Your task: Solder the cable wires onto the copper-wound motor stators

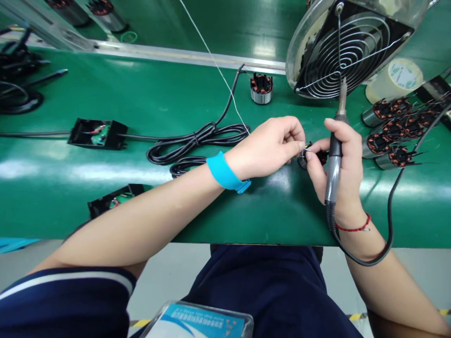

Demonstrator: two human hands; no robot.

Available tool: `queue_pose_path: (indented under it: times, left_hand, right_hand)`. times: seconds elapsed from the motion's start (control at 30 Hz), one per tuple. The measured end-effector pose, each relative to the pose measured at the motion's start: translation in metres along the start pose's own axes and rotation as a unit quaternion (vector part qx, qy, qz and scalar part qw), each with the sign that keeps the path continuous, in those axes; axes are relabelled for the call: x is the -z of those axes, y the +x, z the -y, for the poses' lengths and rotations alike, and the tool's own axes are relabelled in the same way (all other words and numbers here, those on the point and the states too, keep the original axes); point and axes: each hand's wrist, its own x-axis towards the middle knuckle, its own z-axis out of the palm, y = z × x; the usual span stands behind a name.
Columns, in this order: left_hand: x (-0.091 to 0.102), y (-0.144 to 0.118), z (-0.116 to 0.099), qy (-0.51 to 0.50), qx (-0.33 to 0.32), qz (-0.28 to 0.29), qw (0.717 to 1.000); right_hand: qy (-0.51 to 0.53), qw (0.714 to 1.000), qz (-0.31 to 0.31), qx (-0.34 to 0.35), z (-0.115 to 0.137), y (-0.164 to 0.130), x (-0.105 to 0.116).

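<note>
a glossy green bench (141, 98) is seen from above, its mat streaked with reflected light and crossed at the back by a metal rail (183, 54). the left hand (269, 145), with a blue wrist strap (225, 172) behind it, is pinched on fine wires at a small wound stator (303, 158) resting on the bench between both hands. the right hand (343, 164) is pressed to the same stator with its fingertips while a soldering iron (334, 155) is clamped upright in its palm. a wire-guarded fan (347, 44) is tilted just behind. more stators (394, 129) are piled to the right, one stator (261, 89) stands alone, and a coiled black cable (200, 141) is laid to the left. pale floor is visible below the bench edge.
</note>
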Motion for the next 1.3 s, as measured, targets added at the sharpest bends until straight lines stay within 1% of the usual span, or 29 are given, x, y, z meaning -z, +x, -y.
queue_pose_path:
  times: [0.1,0.2,0.37,0.47,0.53,0.67,0.7,0.8,0.83,0.97,1.0,1.07,1.2,1.3]
  left_hand:
    - [-0.001,-0.001,0.002,0.021,-0.018,-0.006,1.000]
    - [-0.001,0.001,0.004,0.024,-0.012,-0.004,1.000]
    - [0.003,0.005,0.000,0.003,0.054,0.050,0.997]
    - [0.004,0.007,-0.003,-0.016,0.092,0.037,0.995]
    - [0.004,0.008,-0.004,-0.021,0.104,0.026,0.994]
    - [0.003,0.009,-0.003,-0.022,0.101,0.016,0.995]
    - [0.003,0.009,-0.003,-0.020,0.099,0.016,0.995]
    - [0.002,0.009,-0.002,-0.012,0.096,0.017,0.995]
    - [0.002,0.009,-0.001,-0.010,0.094,0.018,0.995]
    - [0.002,0.008,0.000,-0.005,0.081,0.025,0.996]
    - [0.002,0.007,0.001,-0.004,0.078,0.029,0.997]
    - [0.002,0.007,0.001,0.000,0.072,0.035,0.997]
    - [0.001,0.005,0.002,0.018,0.038,0.033,0.999]
    - [0.000,0.003,0.003,0.039,0.018,0.030,0.999]
  right_hand:
    - [-0.006,1.000,-0.007,0.002,0.003,0.001,0.000]
    - [-0.009,1.000,-0.009,0.001,0.006,0.002,-0.001]
    - [0.002,1.000,-0.008,-0.013,0.002,0.002,-0.003]
    - [0.009,1.000,0.003,-0.019,-0.003,-0.001,0.000]
    - [0.015,1.000,0.006,-0.014,-0.005,-0.003,0.003]
    - [0.006,0.999,0.053,-0.011,-0.009,-0.005,0.004]
    - [-0.003,0.999,0.049,-0.009,-0.011,-0.004,0.002]
    - [-0.022,1.000,0.007,-0.003,-0.015,-0.002,-0.002]
    - [-0.023,1.000,0.002,-0.004,-0.016,-0.001,-0.002]
    - [-0.029,0.999,0.029,-0.019,-0.010,-0.001,0.008]
    - [-0.034,0.999,0.026,-0.016,-0.006,-0.002,0.012]
    - [-0.038,0.999,-0.001,-0.022,0.002,-0.006,0.018]
    - [-0.023,0.995,-0.077,-0.065,0.017,-0.026,0.023]
    - [-0.032,0.991,-0.125,-0.043,0.019,-0.045,0.024]
